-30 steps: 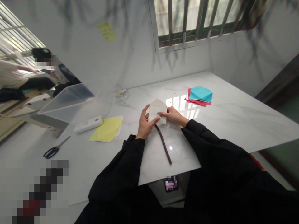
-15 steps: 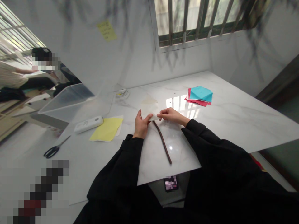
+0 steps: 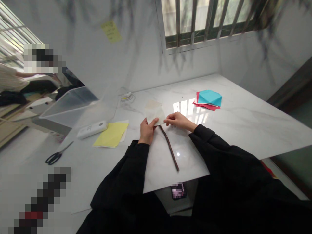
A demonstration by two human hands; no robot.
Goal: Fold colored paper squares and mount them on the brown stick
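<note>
A cream-white sheet of paper is held up off the table in front of me. My left hand grips its lower left part, thumb on top and fingers behind. At the lower right corner, my right hand pinches the paper's edge between thumb and fingertips. Below the hands a thin brown stick lies on the white table, its upper end reaching under the paper. To the left are yellow paper sheets with a white oblong device against them.
Black-handled scissors lie at the left. A clear plastic bin stands behind them. Blue and red papers are stacked at the back right. A small white item with a cord sits near the wall. Another person sits far left.
The paper has tilted slightly, its top shifting left. My right fingers stay at its lower right corner. The stick and the other things on the table have stayed put.
</note>
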